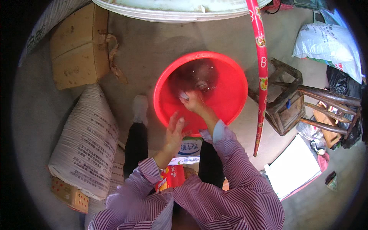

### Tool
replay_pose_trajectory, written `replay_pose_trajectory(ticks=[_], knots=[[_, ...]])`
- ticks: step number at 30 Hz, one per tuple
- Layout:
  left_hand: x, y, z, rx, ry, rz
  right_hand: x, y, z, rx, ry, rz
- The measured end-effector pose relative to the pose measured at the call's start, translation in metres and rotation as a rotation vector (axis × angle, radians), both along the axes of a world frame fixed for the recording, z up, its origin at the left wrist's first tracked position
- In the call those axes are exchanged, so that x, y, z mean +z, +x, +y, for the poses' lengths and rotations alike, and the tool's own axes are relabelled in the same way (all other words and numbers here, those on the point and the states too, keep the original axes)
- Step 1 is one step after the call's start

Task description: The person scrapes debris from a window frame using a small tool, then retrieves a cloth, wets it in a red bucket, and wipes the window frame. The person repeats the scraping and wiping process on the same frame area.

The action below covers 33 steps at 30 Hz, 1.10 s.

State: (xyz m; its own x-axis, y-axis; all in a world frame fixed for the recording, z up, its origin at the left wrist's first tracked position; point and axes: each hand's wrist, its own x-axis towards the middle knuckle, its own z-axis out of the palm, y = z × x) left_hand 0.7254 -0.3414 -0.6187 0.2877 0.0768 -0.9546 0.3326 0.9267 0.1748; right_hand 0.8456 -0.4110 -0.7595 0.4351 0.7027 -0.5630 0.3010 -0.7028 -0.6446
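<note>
A red plastic tub (237,95) stands on the floor before me, with a dark, shiny round patch in it; I cannot tell whether that is water or an object. My right hand (196,102) reaches into the tub, its fingers closed on a small whitish object (184,95), too blurred to name. Over the near left rim is my left hand (176,126), slightly blurred, with fingers apart and nothing in it. Striped sleeves cover both forearms.
Left stand a cardboard box (77,49) and a full woven sack (86,149). A red patterned pole (262,69) slants down at the right, near a wooden chair (284,106). A white round rim (172,14) crosses the top. Printed cartons (187,148) lie between my legs.
</note>
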Motion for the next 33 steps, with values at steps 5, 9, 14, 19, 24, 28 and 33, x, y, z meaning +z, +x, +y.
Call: replay_pose_trajectory(ticks=[5,9,14,19,24,28,33], knots=[[-0.028,0.012,0.013,0.185,-0.392,-0.047,0.112,0.013,-0.014,-0.287,0.225,0.229],[-0.062,0.018,-0.005,0.305,-0.275,-0.116,0.163,-0.009,-0.016,-0.384,0.290,0.431],[-0.082,-0.013,-0.013,0.285,-0.232,-0.480,0.167,-0.035,-0.011,-0.455,0.342,0.421],[-0.060,0.010,-0.002,0.355,-0.458,-0.467,0.110,-0.007,0.009,-0.585,0.141,0.257],[-0.035,0.045,0.008,0.248,0.116,0.024,0.008,0.007,-0.010,-0.494,0.201,-0.154],[-0.033,0.040,0.020,0.270,0.156,-0.099,-0.009,0.053,-0.026,-0.409,-0.222,-0.261],[-0.028,0.031,0.023,0.159,0.191,-0.130,-0.012,0.078,-0.014,-0.142,-0.432,-0.384]])
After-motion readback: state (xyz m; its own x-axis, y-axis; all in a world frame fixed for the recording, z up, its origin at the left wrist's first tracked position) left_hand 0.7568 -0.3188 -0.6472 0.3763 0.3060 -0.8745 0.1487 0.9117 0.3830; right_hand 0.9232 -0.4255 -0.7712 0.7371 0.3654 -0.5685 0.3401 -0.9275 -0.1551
